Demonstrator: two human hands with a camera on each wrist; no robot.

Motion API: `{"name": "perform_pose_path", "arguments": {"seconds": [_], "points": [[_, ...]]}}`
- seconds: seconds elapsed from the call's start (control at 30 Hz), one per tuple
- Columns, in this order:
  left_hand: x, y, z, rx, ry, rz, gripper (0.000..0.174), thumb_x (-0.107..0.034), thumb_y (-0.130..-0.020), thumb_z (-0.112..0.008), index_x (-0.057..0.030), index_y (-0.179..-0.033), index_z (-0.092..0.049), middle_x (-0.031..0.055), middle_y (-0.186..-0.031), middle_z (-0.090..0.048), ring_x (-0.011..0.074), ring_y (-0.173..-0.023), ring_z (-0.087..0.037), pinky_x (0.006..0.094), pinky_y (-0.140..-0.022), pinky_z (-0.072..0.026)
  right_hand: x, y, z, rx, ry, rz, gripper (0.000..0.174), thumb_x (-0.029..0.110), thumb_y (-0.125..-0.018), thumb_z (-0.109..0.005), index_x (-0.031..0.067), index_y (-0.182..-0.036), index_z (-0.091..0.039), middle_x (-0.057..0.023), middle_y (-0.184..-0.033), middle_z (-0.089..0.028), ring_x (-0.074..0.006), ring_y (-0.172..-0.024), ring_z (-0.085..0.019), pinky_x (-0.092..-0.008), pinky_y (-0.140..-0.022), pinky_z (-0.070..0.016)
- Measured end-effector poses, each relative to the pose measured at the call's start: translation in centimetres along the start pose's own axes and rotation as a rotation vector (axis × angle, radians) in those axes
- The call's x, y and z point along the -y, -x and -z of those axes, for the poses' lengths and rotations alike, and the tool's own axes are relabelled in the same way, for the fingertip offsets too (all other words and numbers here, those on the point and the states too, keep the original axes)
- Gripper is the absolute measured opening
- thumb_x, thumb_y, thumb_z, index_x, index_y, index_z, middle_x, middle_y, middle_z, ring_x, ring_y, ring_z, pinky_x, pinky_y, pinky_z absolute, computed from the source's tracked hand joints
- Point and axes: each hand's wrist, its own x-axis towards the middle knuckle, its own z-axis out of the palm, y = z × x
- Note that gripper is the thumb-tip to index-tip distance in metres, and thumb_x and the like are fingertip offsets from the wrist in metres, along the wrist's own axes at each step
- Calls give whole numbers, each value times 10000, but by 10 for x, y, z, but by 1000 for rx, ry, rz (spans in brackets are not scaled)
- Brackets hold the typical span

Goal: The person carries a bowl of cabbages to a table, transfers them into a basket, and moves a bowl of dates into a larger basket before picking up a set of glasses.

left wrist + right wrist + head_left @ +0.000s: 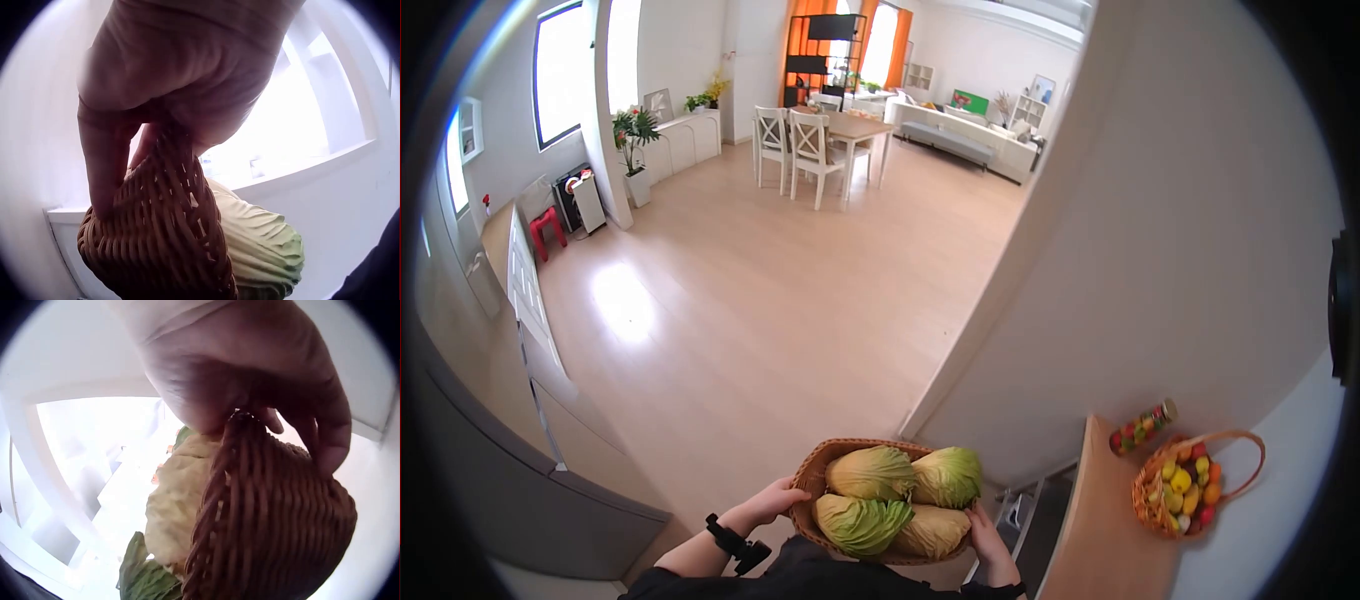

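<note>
A brown wicker basket (804, 519) is held up in front of the body, filled with several heads of napa cabbage (868, 473), some green and some pale yellow. My left hand (777, 498) grips its left end; in the left wrist view, the fingers (105, 169) curl over the woven wall (150, 250). At the opposite end my right hand (988, 541) holds the rim, with fingers (331, 440) bent down the outside in the right wrist view. A pale cabbage (178, 500) shows beside that wall.
To the right, a wooden counter (1115, 530) bears a handled basket of fruit (1142, 495) and a jar (1143, 428) with colourful contents. A wall edge (960, 355) stands just ahead on the right. Farther off are a dining table (850, 124) with white chairs (810, 150) on a pale floor.
</note>
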Motion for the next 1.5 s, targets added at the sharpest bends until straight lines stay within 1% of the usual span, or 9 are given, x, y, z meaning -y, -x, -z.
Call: {"name": "perform_pose_path", "arguments": {"seconds": [0.13,0.23,0.47,0.67,0.77,0.83,0.93,1.23,1.5], "points": [[-29,-8,40,-46,-64,-49,389,-129,-903,-550,-46,-1280,-498,53,-1072,-629,137,-884,-623,283,-717,-531,24,-52,-39,74,-43,-212,484,258,-958,-509,70,-1390,-397,-103,-1264,-541,-212,-1075,-577,-348,-832,-507],[-65,-19,78,-42,-122,-125,407,-132,-905,-552,-8,-1287,-489,62,-1140,-615,125,-999,-577,277,-870,-478,33,-88,-76,150,-35,-142,443,211,-943,-544,75,-1351,-438,-86,-1233,-569,-209,-1044,-600,-344,-815,-525],[-117,-51,123,-16,-132,-202,432,-191,-934,-551,4,-1312,-469,79,-1190,-596,145,-1074,-553,303,-938,-447,75,-118,-121,77,-59,-98,383,96,-935,-520,61,-1313,-474,-65,-1212,-585,-208,-1059,-596,-356,-857,-508],[-150,-58,128,-221,-308,-328,766,-249,-937,-581,-111,-1518,-101,166,-1359,-439,221,-1155,-512,344,-949,-450,82,-134,-128,95,-258,-139,370,136,-955,-507,53,-1313,-468,-87,-1240,-571,-238,-1102,-587,-404,-930,-490],[-179,-35,108,-284,-389,-477,776,-288,-899,-631,-132,-1509,-177,192,-1431,-354,296,-1269,-437,406,-1015,-406,83,-142,-128,95,-287,-40,382,172,-963,-520,80,-1329,-465,-86,-1252,-570,-224,-1103,-591,-399,-900,-513],[-196,-21,108,-260,-1034,-870,815,-337,-824,-704,-125,-1478,-267,196,-1433,-374,353,-1360,-325,504,-1099,-286,96,-139,-136,69,-253,0,387,193,-963,-524,96,-1333,-465,-83,-1242,-580,-211,-1087,-601,-388,-864,-534],[-203,-25,105,-125,-1221,-836,869,-375,-732,-770,-103,-1437,-341,183,-1427,-400,379,-1375,-296,577,-1128,-156,117,-137,-143,78,-227,11,392,154,-942,-517,91,-1326,-468,-76,-1193,-601,-195,-1029,-624,-371,-805,-553],[-227,-33,84,-28,-1263,-936,1037,-411,-581,-856,-40,-1402,-344,178,-1326,-481,351,-1293,-412,620,-1106,-166,134,-121,-147,96,-240,-3,433,58,-909,-450,57,-1342,-435,-67,-1227,-560,-188,-1088,-583,-352,-876,-517],[-228,-46,92,-47,-1232,-1072,891,-290,-533,-854,-53,-1284,-436,149,-1205,-550,322,-1132,-531,573,-1116,-224,127,-115,-149,97,-236,25,474,66,-910,-466,68,-1380,-412,-75,-1260,-552,-191,-1119,-572,-345,-890,-517]]}}
